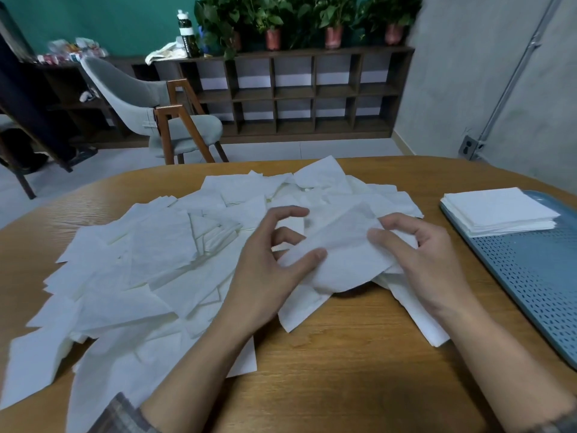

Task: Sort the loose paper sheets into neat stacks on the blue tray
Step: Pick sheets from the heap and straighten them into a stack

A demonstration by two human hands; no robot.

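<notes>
One head-worn wide-angle view looks forward and down, close over the round-edged wooden table (327,354); it faces the dark wooden cubby shelf (296,92) along the far wall

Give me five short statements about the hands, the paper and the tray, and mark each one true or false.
1. Both hands, the left hand and the right hand, hold one crumpled sheet. True.
2. The blue tray lies to the person's left. False: it lies at the right edge of the table.
3. A neat stack already sits on the tray's far end. True.
4. The loose sheets are all gathered up. False: many still lie scattered across the table.
5. The tray's surface is solid. False: it is perforated.
</notes>
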